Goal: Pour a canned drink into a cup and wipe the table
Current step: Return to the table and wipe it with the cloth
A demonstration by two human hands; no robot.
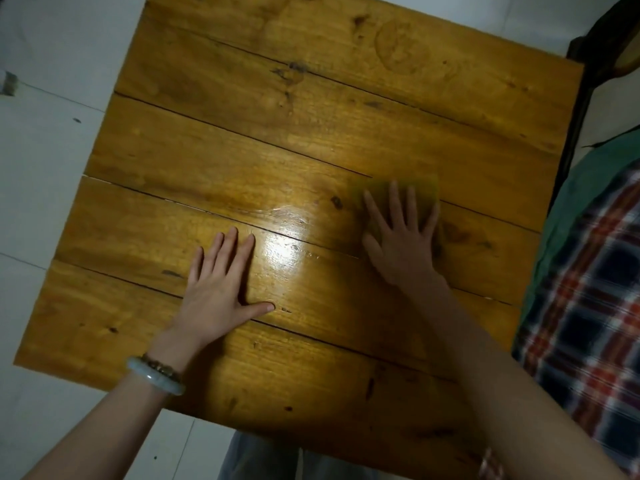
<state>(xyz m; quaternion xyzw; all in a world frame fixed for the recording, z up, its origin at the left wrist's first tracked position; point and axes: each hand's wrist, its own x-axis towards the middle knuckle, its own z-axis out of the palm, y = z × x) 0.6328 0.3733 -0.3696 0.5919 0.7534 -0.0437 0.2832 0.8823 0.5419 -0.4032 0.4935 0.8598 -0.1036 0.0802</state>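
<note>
A square wooden table made of yellow-brown planks fills the view. My right hand lies flat with fingers spread on a yellow-green cloth, pressing it onto the right middle of the tabletop. The cloth is blurred and mostly covered by the hand. My left hand rests flat on the bare wood at the near middle, fingers apart, holding nothing. Bracelets circle the left wrist. No can and no cup are in view.
White floor tiles surround the table on the left and near side. A plaid cloth over green fabric lies just off the table's right edge. A dark piece of furniture stands at the far right corner.
</note>
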